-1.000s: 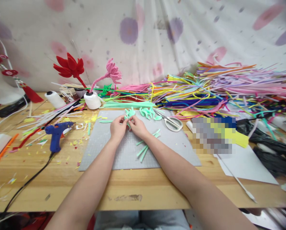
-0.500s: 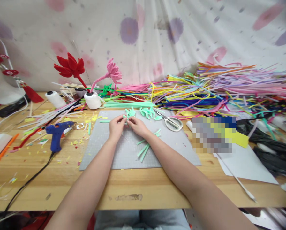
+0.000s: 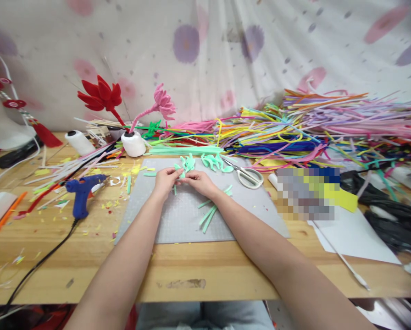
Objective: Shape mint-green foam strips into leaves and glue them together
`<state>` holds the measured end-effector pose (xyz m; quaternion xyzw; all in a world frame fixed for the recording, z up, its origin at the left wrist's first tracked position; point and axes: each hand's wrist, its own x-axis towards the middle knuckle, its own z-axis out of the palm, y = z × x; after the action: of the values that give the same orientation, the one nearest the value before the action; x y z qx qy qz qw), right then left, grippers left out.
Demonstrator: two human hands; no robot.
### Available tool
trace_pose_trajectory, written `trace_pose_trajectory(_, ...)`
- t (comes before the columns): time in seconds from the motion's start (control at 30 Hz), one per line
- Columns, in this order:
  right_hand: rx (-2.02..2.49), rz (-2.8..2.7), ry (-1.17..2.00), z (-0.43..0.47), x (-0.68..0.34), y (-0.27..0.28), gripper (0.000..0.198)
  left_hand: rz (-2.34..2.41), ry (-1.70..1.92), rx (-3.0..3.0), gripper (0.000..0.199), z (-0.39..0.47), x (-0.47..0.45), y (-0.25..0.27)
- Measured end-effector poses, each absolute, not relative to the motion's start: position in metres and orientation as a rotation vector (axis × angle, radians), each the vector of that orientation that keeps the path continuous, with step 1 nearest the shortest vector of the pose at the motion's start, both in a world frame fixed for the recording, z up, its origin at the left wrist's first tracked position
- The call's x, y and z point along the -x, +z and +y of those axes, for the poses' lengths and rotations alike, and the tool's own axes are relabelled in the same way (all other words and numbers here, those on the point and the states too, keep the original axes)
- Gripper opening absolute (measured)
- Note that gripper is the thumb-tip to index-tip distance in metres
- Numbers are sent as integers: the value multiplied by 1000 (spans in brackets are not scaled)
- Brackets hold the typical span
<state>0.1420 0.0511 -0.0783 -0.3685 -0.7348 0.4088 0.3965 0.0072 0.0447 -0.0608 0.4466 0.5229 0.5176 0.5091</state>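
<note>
Over the grey cutting mat (image 3: pixel 140 211), my left hand (image 3: pixel 167 182) is closed in a pinch on a short mint-green pipe cleaner (image 3: pixel 182 175), part of which pokes out below the fingers. Fingertips of my right hand (image 3: pixel 201 183) meet it from the other side, also pinched; how the piece is bent between them is too small to tell. Just beyond lies a curled mint-green pipe-cleaner bunch (image 3: pixel 187 162), with a second curled bunch (image 3: pixel 212 162) to its right. Several cut mint-green strips (image 3: pixel 209 215) rest beside my right forearm.
Scissors (image 3: pixel 249 178) lie at the mat's right edge. A blue glue gun (image 3: pixel 81 195) with a black cord is at left. Pipe-cleaner bundles (image 3: pixel 277 133) line the back. Red (image 3: pixel 100 94) and pink (image 3: pixel 164 101) flowers stand in a white spool (image 3: pixel 133 144).
My hands have shifted slightly nearer to me and turned, the right fingers straightening somewhat. The pipe cleaner between them now shows more, its end below the left fingers.
</note>
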Motion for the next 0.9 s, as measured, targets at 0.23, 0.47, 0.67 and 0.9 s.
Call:
trace_pose_trajectory(0.23,890,-1954,966,44,-143,-72,24,1208,976,-1053,35,44,4,-57)
trace_pose_trajectory(0.47,869,-1897,1195,51,-148,-72,22,1214,1042,-1069,37,39,1,-56)
trace_pose_trajectory(0.67,872,-1954,1269,54,-150,-77,21,1355,1115,-1325,28,43,-2,-67)
trace_pose_trajectory(0.9,850,-1950,1249,54,-153,-74,21,1502,1197,-1611,31,45,-6,-70)
